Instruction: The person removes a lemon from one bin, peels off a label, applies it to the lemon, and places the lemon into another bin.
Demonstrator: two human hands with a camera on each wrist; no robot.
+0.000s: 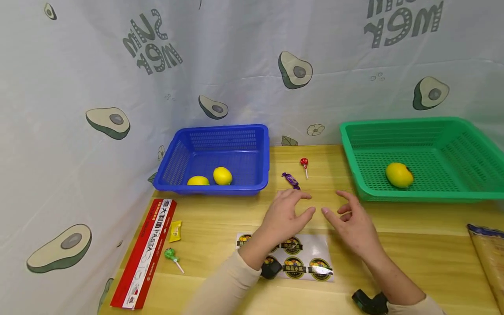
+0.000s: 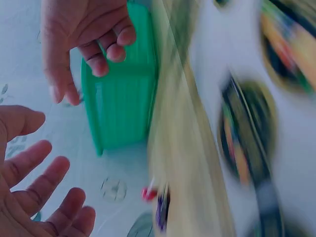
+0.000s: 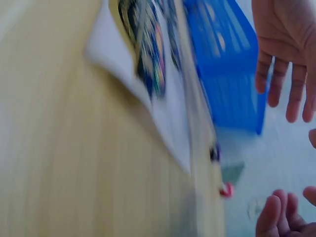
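Head view: the left hand (image 1: 283, 216) and right hand (image 1: 353, 225) face each other above the table (image 1: 204, 245), well apart from one another; the fingers of both are spread and loosely bent, grasping nothing. The sticker sheet (image 1: 306, 253) lies flat beneath and beside the left wrist, printed side up, presumably set centrally so that either hand can reach it. The blue basket (image 1: 220, 190), holding two lemons (image 1: 222, 176), and the green basket (image 1: 425, 195), holding one yellow fruit (image 1: 399, 175), flank the far edge, probably to keep the fruit contained. Between them lie a purple candy (image 1: 291, 180) and a red lollipop (image 1: 304, 162); a pasta box (image 1: 145, 253), a yellow packet (image 1: 175, 231) and a green lollipop (image 1: 170, 253) lie to the left. The left forearm and its black wrist device (image 1: 271, 267) cover several stickers. Left wrist view: both palms appear empty, the green basket standing behind the right hand; the sheet is blurred. Right wrist view: the fingers again hold nothing; the sheet lies towards the blue basket, its print too blurred to read.
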